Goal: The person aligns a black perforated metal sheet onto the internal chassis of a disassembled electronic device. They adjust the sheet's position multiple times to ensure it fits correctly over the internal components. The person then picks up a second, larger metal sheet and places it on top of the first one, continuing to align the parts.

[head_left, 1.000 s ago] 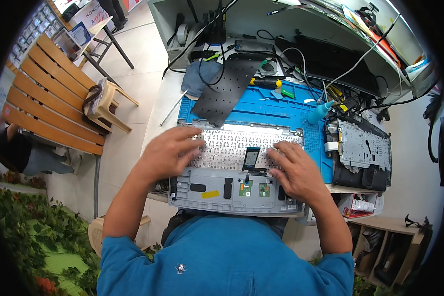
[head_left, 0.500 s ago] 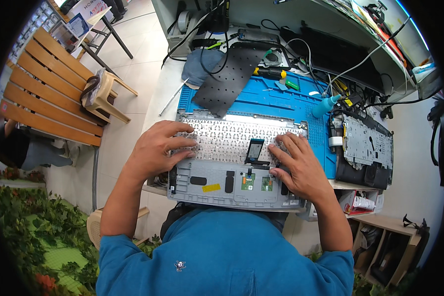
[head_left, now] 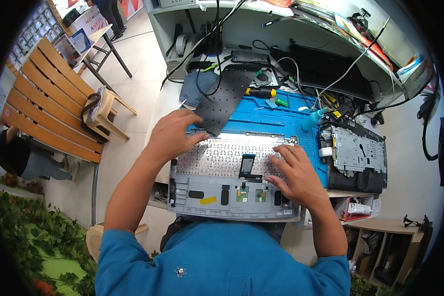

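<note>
A grey laptop top case (head_left: 192, 212) lies underside up at the bench's near edge, with the silver keyboard backing plate (head_left: 207, 155) along its far half. A dark ribbon flap (head_left: 247, 165) stands out over the plate. My left hand (head_left: 175, 134) is at the case's far left corner, thumb and fingers apart, beside the lower end of a black perforated sheet (head_left: 224, 96); whether it touches the sheet I cannot tell. Over the plate's right end, my right hand (head_left: 298, 175) rests with fingers spread, holding nothing. Small green boards (head_left: 242, 194) and yellow tape (head_left: 208, 200) show on the case.
Under the case lies a blue work mat (head_left: 261, 116). A yellow-black screwdriver (head_left: 260, 92), a blue bottle (head_left: 313, 120) and another opened laptop part (head_left: 357, 153) sit beyond and to the right. A grey-blue cloth item (head_left: 198, 89) and hanging cables (head_left: 218, 44) are at the back left.
My left hand has moved from the plate's left end outward to the case's far left corner, near the black sheet. The right hand stays at the right end. The whole view has shifted slightly.
</note>
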### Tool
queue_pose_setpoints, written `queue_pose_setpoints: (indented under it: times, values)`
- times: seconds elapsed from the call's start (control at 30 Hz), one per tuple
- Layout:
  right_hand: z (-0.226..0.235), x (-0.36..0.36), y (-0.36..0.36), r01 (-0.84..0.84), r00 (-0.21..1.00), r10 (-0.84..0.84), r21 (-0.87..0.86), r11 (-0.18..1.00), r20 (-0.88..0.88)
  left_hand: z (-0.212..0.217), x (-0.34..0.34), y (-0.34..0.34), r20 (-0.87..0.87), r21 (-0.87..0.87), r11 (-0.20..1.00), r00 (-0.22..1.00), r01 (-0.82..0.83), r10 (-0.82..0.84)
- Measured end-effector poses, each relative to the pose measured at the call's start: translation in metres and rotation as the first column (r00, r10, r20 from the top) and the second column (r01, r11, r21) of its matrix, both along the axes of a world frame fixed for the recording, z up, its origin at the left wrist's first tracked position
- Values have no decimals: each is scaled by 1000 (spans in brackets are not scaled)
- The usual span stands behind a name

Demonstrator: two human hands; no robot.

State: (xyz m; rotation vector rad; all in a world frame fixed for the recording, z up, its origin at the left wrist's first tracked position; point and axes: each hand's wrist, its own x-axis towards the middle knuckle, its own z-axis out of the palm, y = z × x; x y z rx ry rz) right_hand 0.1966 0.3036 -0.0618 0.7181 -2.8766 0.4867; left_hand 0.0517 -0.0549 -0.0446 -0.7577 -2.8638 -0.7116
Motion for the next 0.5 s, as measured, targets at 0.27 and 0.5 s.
queue_pose_setpoints:
  times: [0.27,0.5]
  values:
    - [9,13,8,11,1000,-10,-47,999,24,-10,-43,41,22,-222,949,972,-222,232]
    - [4,21,24,46,999,-45,-71,996,10,-27,-71,28,276,108,967,941,-231,194]
